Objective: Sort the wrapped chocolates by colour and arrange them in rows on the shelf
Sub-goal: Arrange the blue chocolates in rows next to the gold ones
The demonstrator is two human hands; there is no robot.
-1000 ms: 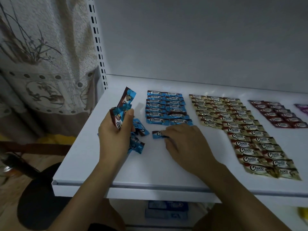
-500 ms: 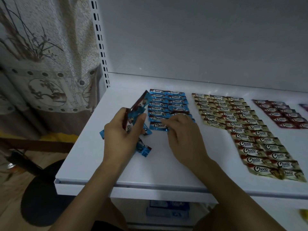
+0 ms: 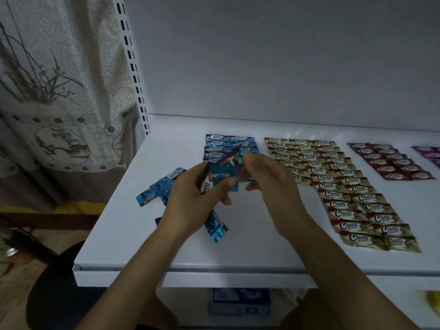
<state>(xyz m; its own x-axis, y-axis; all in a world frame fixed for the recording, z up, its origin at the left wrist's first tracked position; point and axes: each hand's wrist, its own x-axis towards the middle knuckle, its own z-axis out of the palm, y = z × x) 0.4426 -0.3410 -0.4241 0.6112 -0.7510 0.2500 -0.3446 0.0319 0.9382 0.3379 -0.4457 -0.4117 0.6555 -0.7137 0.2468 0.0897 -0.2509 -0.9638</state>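
Head view: white shelf [image 3: 133, 234], grey wall [image 3: 285, 55], patterned curtain [image 3: 59, 91]

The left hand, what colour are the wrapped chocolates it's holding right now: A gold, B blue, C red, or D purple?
B: the left hand grips a bunch of blue chocolates, while the gold chocolates lie in rows on the shelf.

A pale curtain [image 3: 59, 91] printed with dark branches hung at the left beside a white slotted upright [image 3: 133, 75], a plain grey back panel [image 3: 285, 55] rose behind, a dark round seat [image 3: 54, 294] stood low at the left, and blue boxes [image 3: 240, 303] sat underneath.
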